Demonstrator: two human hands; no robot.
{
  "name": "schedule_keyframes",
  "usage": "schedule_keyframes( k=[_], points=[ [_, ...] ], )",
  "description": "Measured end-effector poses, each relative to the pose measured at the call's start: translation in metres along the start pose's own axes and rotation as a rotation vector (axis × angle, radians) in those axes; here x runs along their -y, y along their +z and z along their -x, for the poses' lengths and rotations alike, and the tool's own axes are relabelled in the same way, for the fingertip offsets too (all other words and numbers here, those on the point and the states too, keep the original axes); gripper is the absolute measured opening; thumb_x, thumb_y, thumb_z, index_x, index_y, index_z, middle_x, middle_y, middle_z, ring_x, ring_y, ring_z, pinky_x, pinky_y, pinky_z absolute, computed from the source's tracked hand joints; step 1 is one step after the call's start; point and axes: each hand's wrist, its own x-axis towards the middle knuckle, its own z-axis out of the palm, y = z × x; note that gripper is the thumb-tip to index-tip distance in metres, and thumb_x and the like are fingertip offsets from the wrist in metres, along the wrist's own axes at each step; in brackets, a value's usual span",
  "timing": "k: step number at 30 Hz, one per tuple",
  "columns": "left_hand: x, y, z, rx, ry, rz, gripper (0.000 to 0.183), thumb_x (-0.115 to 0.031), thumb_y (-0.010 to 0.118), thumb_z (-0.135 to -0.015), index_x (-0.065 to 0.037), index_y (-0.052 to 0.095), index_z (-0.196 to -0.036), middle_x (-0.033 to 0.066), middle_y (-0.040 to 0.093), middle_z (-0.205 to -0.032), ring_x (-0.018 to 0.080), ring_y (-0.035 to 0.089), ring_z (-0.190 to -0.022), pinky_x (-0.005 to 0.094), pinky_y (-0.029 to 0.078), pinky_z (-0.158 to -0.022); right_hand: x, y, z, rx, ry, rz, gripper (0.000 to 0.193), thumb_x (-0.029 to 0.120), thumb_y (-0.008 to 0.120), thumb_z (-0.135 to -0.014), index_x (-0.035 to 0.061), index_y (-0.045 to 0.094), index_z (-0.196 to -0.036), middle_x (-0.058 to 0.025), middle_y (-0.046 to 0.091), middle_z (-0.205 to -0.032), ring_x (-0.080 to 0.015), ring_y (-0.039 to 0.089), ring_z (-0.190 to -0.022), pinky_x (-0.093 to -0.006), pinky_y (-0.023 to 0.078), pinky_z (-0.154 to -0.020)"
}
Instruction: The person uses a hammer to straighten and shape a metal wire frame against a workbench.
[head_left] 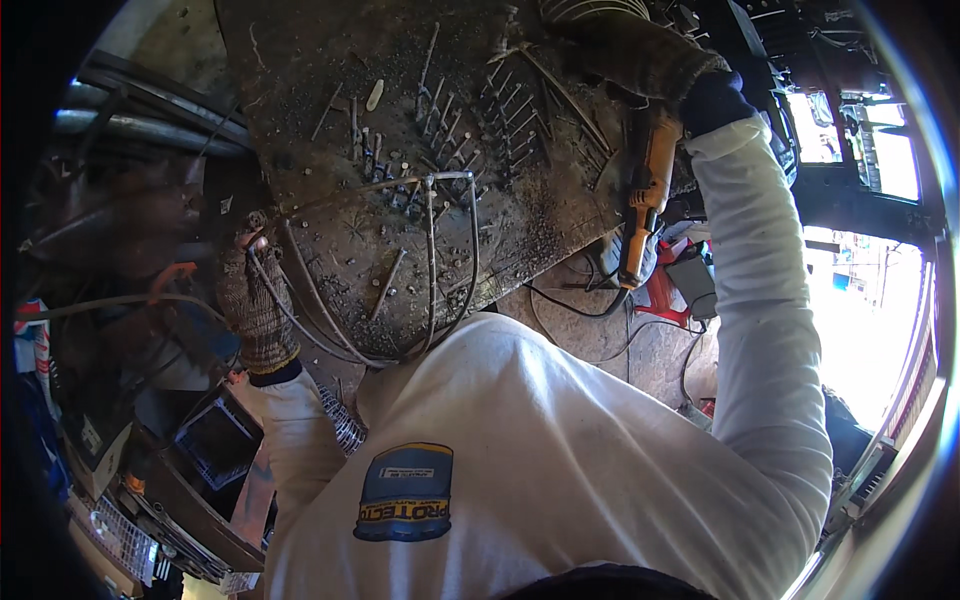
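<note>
Metal pipes [150, 125] lie beyond the bench's left edge. At that edge the gloved left hand [258, 310] has its fingers closed on a bent rod frame [433, 250], which reaches over the near corner. Short rods [428, 60] crowd the dark, gritty bench [300, 80]. An orange power tool [652, 180] crosses the near edge's right end, below the gloved right hand [650, 55], whose finger state I cannot tell. Daylight fills an opening [860, 310] farther right.
</note>
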Motion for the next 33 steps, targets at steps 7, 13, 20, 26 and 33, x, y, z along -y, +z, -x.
schedule_keyframes(
  k=[7,13,20,26,33],
  points=[
    [-0.008,0.001,-0.002,-0.042,-0.189,0.274,0.021,-0.009,0.058,-0.101,0.005,0.065,-0.115,0.0136,0.067,-0.117,0.0206,0.066,-0.107,0.0306,0.056,-0.096,-0.011,-0.004,-0.001,0.014,0.042,-0.018,0.052,0.017,0.057,-0.101,0.0113,0.044,-0.151,-0.0105,0.071,-0.118,-0.0190,0.071,-0.097,-0.0338,0.058,-0.084],
    [-0.024,0.016,-0.004,-0.037,-0.238,0.367,0.020,-0.011,0.058,-0.100,0.003,0.067,-0.111,0.0128,0.071,-0.108,0.0186,0.068,-0.099,0.0289,0.057,-0.089,-0.007,0.003,0.002,0.017,0.049,-0.020,0.051,0.016,0.056,-0.101,0.0118,0.044,-0.151,-0.0106,0.071,-0.119,-0.0196,0.071,-0.098,-0.0345,0.058,-0.086],
    [-0.015,0.011,-0.005,0.005,-0.077,-0.019,0.025,-0.014,0.056,-0.102,0.005,0.065,-0.116,0.0149,0.069,-0.115,0.0209,0.067,-0.103,0.0303,0.056,-0.093,-0.014,0.005,0.001,0.013,0.073,-0.038,0.051,0.015,0.055,-0.101,0.0123,0.044,-0.151,-0.0108,0.071,-0.120,-0.0204,0.071,-0.100,-0.0353,0.057,-0.087],
    [-0.009,0.011,-0.002,0.017,0.017,0.000,0.026,-0.010,0.057,-0.101,0.003,0.063,-0.122,0.0154,0.068,-0.119,0.0220,0.066,-0.107,0.0322,0.055,-0.097,-0.015,0.011,0.002,-0.012,0.130,-0.114,0.051,0.015,0.055,-0.101,0.0128,0.044,-0.151,-0.0109,0.071,-0.121,-0.0210,0.071,-0.101,-0.0360,0.057,-0.088],
    [-0.035,0.022,-0.006,0.197,0.466,-1.014,0.034,-0.013,0.051,-0.105,0.001,0.054,-0.136,0.0157,0.063,-0.131,0.0246,0.063,-0.116,0.0354,0.051,-0.104,-0.028,0.070,0.031,-0.050,0.599,-0.609,0.051,0.014,0.054,-0.101,0.0134,0.044,-0.151,-0.0110,0.070,-0.122,-0.0218,0.071,-0.102,-0.0368,0.057,-0.089]
  ],
)
